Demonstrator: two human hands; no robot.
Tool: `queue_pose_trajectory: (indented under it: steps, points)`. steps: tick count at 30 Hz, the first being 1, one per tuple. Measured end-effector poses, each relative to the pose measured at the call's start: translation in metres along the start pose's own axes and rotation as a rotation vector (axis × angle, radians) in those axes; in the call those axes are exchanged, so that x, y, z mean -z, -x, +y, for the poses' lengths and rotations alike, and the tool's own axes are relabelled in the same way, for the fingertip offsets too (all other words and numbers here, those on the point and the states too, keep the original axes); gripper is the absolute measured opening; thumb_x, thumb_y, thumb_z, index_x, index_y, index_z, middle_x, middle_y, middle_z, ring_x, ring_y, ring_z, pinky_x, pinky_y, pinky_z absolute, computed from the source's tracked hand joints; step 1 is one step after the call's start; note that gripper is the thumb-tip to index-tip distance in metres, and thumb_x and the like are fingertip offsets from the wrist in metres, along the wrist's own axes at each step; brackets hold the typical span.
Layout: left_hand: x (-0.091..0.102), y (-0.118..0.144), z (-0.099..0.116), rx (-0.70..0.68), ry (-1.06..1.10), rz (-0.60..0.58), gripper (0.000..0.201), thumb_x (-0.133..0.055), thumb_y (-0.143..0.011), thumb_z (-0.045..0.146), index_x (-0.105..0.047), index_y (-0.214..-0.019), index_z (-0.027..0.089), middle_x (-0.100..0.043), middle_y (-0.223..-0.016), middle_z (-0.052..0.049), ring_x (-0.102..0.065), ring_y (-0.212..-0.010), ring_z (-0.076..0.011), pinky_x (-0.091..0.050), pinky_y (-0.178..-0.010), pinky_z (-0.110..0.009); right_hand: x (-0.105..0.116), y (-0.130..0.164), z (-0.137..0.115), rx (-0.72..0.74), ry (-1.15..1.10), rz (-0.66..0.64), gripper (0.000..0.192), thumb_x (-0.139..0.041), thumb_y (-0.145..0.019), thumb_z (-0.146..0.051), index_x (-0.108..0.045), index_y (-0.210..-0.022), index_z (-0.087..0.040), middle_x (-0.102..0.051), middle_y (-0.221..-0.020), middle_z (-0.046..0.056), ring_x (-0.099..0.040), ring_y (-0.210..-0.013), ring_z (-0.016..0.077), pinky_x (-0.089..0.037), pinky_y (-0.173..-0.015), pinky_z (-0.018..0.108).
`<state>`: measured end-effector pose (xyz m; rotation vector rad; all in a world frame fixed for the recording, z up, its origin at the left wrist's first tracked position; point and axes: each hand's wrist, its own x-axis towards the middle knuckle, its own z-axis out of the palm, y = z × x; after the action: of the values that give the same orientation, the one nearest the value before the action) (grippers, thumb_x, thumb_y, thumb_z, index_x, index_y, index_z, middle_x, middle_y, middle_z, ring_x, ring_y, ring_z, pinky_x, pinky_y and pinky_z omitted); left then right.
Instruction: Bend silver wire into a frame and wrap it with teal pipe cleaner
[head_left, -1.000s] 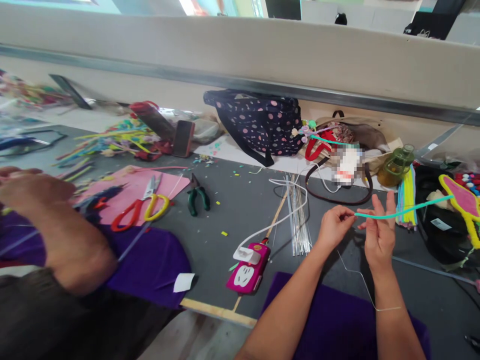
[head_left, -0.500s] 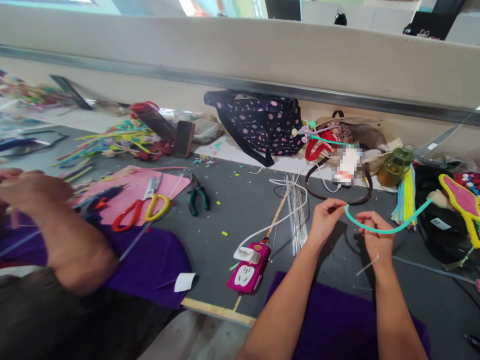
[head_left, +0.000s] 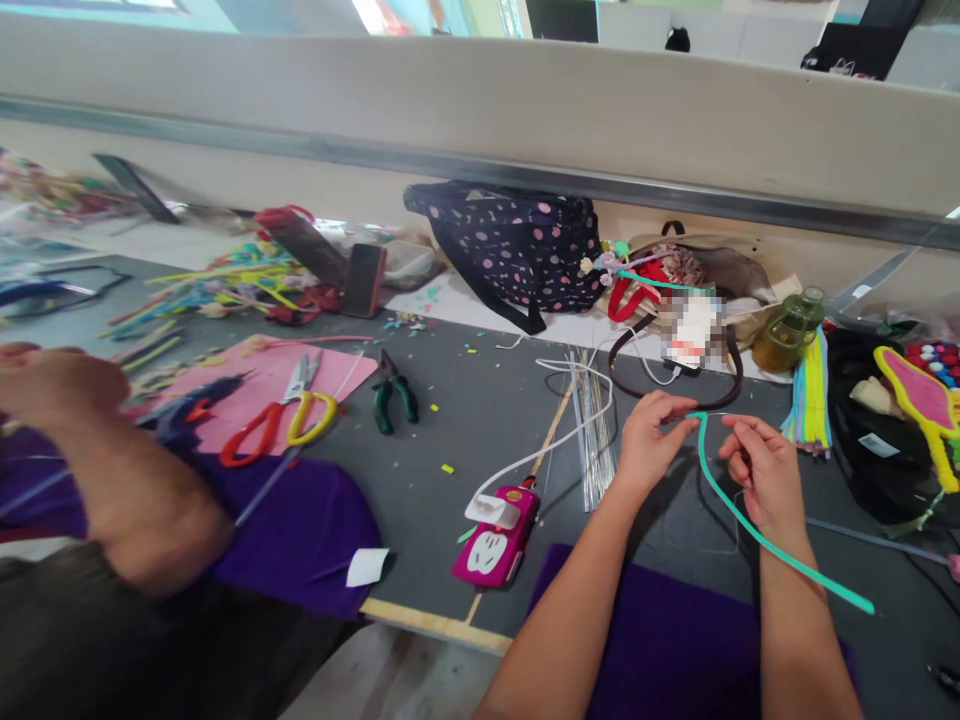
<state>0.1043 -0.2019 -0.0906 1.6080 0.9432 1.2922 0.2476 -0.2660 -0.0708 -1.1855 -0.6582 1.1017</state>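
Observation:
My left hand (head_left: 660, 432) pinches one end of a turquoise pipe cleaner (head_left: 739, 512) between thumb and fingertips. From there the pipe cleaner droops in a curve to the lower right, its far end free over my right forearm. My right hand (head_left: 763, 468) is closed in a pinch a short way to the right. A thin pale wire seems to run between the two pinches; its free part is hard to follow against the dark table. Left of my hands lies a bundle of clear thin rods or wires (head_left: 594, 450).
A magenta power bank-like box (head_left: 496, 540) with a white cable lies left of my arms. Green-handled pliers (head_left: 395, 395), scissors (head_left: 289, 410) and a pink sheet (head_left: 247, 360) are further left, near a co-worker's arm (head_left: 142, 470). Behind stand a dotted bag (head_left: 517, 245) and a bottle (head_left: 787, 335).
The pipe cleaner's free end has swung down from the upper right to below my right hand. My right hand no longer lies behind it and has shifted slightly right and up.

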Motion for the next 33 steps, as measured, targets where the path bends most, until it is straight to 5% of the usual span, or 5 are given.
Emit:
queue_pose_trajectory:
  steps: [5, 11, 18, 25, 33]
  points:
    - [-0.003, 0.005, 0.010, -0.185, -0.337, 0.236, 0.014, -0.072, -0.077, 0.023, -0.069, -0.092, 0.021, -0.063, -0.103, -0.007, -0.054, -0.103, -0.0231, -0.041, -0.091, -0.037, 0.001, -0.001, 0.001, 0.020, -0.110, 0.032, 0.033, -0.071, -0.076, -0.047, -0.067, -0.090, -0.018, -0.056, -0.052, -0.005, -0.030, -0.035, 0.0031, -0.019, -0.034, 0.015]
    - [-0.010, 0.025, 0.027, -0.328, -0.594, 0.494, 0.020, -0.066, -0.082, 0.030, -0.069, -0.098, 0.020, -0.060, -0.104, -0.012, -0.051, -0.101, -0.0256, -0.036, -0.092, -0.041, -0.002, 0.000, 0.001, 0.096, -0.153, 0.119, 0.034, -0.068, -0.080, -0.050, -0.064, -0.090, -0.018, -0.054, -0.051, -0.006, -0.030, -0.035, 0.0034, -0.021, -0.034, 0.015]
    - [-0.023, 0.023, 0.026, -0.165, -0.304, -0.014, 0.015, -0.067, -0.082, 0.032, -0.067, -0.072, 0.021, -0.063, -0.075, -0.006, -0.052, -0.079, -0.0202, -0.037, -0.075, -0.034, -0.006, 0.003, 0.001, 0.197, -0.118, 0.199, 0.035, -0.065, -0.083, -0.052, -0.064, -0.090, -0.017, -0.054, -0.050, -0.006, -0.031, -0.035, 0.0033, -0.021, -0.034, 0.016]
    - [-0.024, 0.017, 0.019, 0.489, 0.456, -0.352, 0.035, -0.065, -0.080, 0.050, -0.057, -0.077, 0.016, -0.062, -0.062, 0.000, -0.050, -0.045, -0.0086, -0.031, -0.045, -0.021, -0.002, 0.001, 0.004, 0.267, -0.018, 0.280, 0.040, -0.061, -0.085, -0.055, -0.064, -0.090, -0.015, -0.050, -0.047, -0.007, -0.030, -0.035, 0.0046, -0.019, -0.034, 0.018]
    - [-0.005, 0.010, 0.026, 0.581, 0.756, -0.440, 0.054, -0.068, -0.080, 0.049, -0.059, -0.117, 0.011, -0.060, -0.051, 0.003, -0.025, -0.029, -0.0014, -0.009, -0.036, -0.019, 0.003, -0.002, 0.004, 0.252, -0.026, 0.299, 0.042, -0.063, -0.083, -0.056, -0.065, -0.090, -0.014, -0.046, -0.045, -0.008, -0.029, -0.035, 0.0048, -0.017, -0.034, 0.017]
